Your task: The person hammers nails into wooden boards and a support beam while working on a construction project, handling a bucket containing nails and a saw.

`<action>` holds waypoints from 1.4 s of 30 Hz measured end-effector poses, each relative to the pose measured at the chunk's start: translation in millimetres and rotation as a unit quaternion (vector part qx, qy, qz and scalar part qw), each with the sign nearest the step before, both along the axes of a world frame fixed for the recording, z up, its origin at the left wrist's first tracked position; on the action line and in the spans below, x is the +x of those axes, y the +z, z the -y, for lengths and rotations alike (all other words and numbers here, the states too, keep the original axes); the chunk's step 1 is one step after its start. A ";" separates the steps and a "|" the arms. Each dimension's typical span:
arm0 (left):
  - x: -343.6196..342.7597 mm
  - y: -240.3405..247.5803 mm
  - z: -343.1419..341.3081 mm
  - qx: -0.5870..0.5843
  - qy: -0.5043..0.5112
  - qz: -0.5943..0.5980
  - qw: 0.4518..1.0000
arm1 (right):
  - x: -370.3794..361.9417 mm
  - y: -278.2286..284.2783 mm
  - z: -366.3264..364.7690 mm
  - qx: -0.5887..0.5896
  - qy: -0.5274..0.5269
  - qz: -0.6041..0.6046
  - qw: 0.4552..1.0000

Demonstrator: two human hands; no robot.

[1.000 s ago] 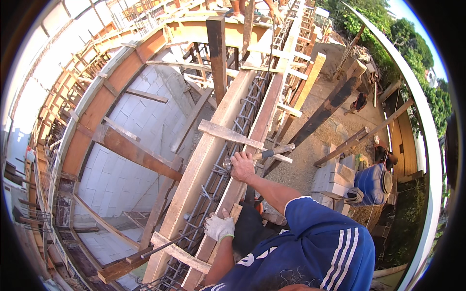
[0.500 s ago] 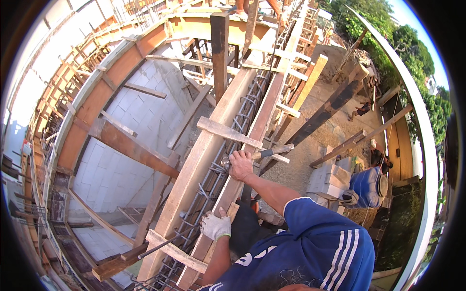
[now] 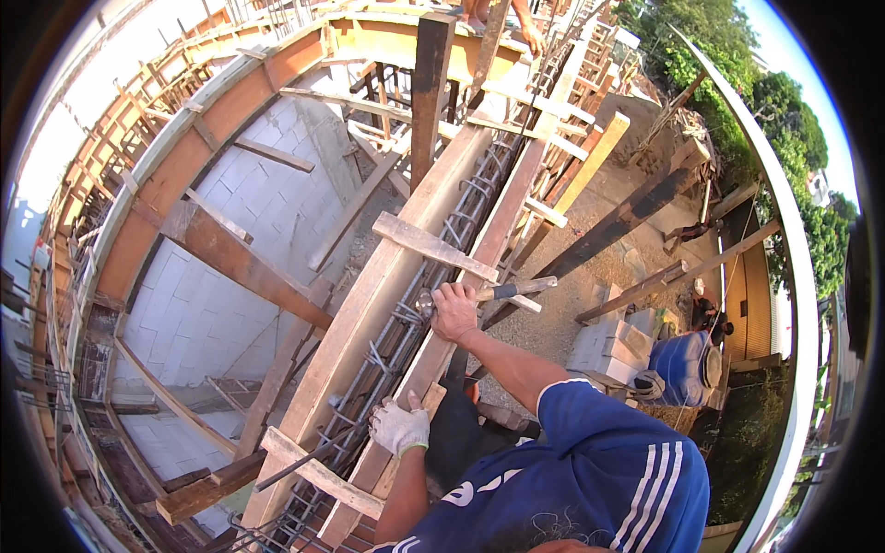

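Note:
My bare right hand [image 3: 454, 311] is closed around a hammer [image 3: 524, 288] and rests on the right-hand formwork board [image 3: 505, 226]. The hammer's metal head pokes out left of the fingers, over the channel; its wooden handle points right. Lower down, my left hand [image 3: 400, 428], in a whitish work glove, grips the same board's top edge with the thumb up. Between this board and the left-hand formwork board [image 3: 355, 327] runs a cage of steel rebar [image 3: 392, 346]. A short wooden crosspiece [image 3: 433, 246] spans both boards above my right hand; another crosspiece [image 3: 323, 475] lies below my left.
A curved wooden form [image 3: 152, 212] sweeps round the left, above a pale block wall [image 3: 207, 304]. Dark timber posts [image 3: 430, 97] and slanted props [image 3: 618, 230] stand about. Down at right are a blue barrel [image 3: 680, 367] and stacked blocks [image 3: 613, 346]. Another person's hand [image 3: 533, 39] shows at the top.
The view has shifted slightly. More of the hammer head shows beside my right hand's fingers. Both hands keep nearly the same places on the board.

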State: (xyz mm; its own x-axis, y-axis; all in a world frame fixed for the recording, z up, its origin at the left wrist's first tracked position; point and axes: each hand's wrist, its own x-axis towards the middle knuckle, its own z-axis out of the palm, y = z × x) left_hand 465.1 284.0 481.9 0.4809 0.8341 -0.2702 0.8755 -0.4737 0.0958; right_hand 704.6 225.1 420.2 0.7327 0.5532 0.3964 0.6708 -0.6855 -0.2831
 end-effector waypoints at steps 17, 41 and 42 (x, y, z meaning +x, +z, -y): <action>-0.6 -2.2 -1.7 0.008 0.001 0.012 1.000 | -0.4 1.8 -0.5 -0.011 0.007 -0.017 1.000; 1.9 3.4 -4.9 -0.017 0.006 0.003 1.000 | 0.8 1.1 -2.8 -0.016 0.009 -0.018 1.000; 1.9 5.0 -5.5 -0.025 0.006 0.001 1.000 | -0.3 2.1 -2.9 -0.019 0.007 -0.021 1.000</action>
State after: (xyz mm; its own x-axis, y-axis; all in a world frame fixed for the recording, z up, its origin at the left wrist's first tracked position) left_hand 466.9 289.5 486.8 0.4705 0.8258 -0.3109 0.8814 -0.4570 0.1198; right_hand 704.3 228.1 422.3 0.7399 0.5781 0.3439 0.6688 -0.6868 -0.2845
